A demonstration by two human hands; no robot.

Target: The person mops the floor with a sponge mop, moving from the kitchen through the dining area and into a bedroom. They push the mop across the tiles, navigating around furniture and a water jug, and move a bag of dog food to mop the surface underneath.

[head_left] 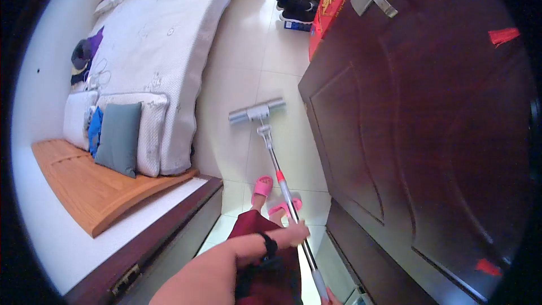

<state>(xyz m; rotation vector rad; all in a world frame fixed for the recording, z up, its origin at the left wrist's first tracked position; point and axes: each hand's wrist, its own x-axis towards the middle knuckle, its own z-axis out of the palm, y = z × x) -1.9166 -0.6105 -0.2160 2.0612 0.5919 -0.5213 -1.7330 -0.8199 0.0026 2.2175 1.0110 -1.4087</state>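
A mop with a silver pole [287, 196] slants across the middle of the view. Its wide grey head [258, 112] rests on the tiled floor, slightly smeared by motion. My left hand [296, 232], with a black watch on its wrist, is closed round the middle of the pole. Down at the bottom edge, my right hand [332, 299] shows only in part, closed at the grey grip of the pole's upper end. Pink slippers [262, 186] are on my feet, just behind the mop head.
A bed with a white mattress [164, 39] and wooden headboard [118, 192] lies to the left. To the right, a dark wooden door [395, 118] stands ajar. Several shoes [298, 5] sit by a red panel [332, 5] at the back. A door frame [147, 254] borders the lower left.
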